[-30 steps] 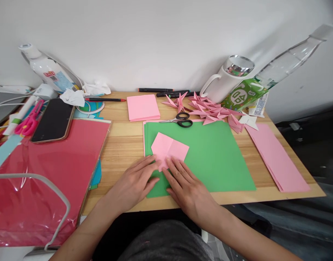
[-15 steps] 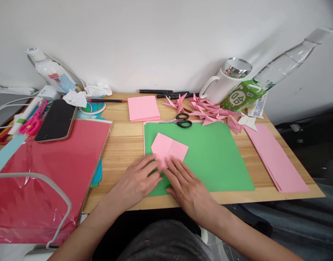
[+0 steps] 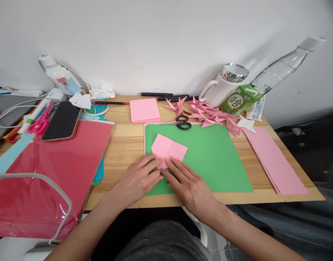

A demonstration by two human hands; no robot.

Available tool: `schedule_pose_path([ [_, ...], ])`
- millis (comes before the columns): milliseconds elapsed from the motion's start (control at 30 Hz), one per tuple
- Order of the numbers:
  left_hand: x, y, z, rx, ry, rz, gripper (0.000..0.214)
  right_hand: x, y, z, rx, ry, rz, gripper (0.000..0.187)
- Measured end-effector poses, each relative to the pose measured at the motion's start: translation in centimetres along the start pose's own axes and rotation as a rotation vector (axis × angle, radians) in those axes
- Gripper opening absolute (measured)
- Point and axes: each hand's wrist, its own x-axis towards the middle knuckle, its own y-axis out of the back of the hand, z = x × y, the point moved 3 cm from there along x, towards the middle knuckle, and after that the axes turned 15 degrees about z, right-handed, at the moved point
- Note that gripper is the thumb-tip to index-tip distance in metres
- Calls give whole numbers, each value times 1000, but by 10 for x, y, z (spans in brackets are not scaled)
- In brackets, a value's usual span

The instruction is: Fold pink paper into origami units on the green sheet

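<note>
A folded sheet of pink paper [image 3: 170,146] lies on the green paper [image 3: 218,159], a crease running up from its lower part. My left hand [image 3: 140,175] rests at its lower left, fingers stretched out and fingertips pressing on it. From the lower right, my right hand [image 3: 188,181] lays its extended fingertips on the same sheet. The two hands nearly meet at the sheet's lower corner, which they partly cover. Black-handled scissors [image 3: 183,122] lie at the green paper's far edge. Several folded pink paper pieces with pointed tips [image 3: 210,110] are heaped behind it.
A stack of pink squares [image 3: 145,110] sits further back. Long pink paper [image 3: 276,159] lies at right. Behind are a white mug [image 3: 219,85], a green carton [image 3: 239,99] and a leaning bottle [image 3: 283,67]. At left are a phone [image 3: 62,121] and a red packet [image 3: 60,174].
The camera view has shifted slightly. My right fingertips have slid a little along the lower part of the pink sheet; the sheet keeps its shape and place.
</note>
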Motion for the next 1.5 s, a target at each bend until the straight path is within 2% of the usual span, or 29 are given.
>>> schedule_pose_path([
  [533, -4, -3, -3, -20, 11, -17, 17, -7, 0, 13, 145, -85, 79, 47],
  [933, -5, -5, -4, -41, 20, 8, 19, -20, -5, 30, 120, -167, 150, 54],
  [1233, -7, -5, -3, -24, 10, 21, 19, -17, -3, 32, 117, -209, 216, 48],
  [1500, -7, -6, -4, 0, 4, 16, 20, -26, -1, 44, 83, -225, 289, 46],
])
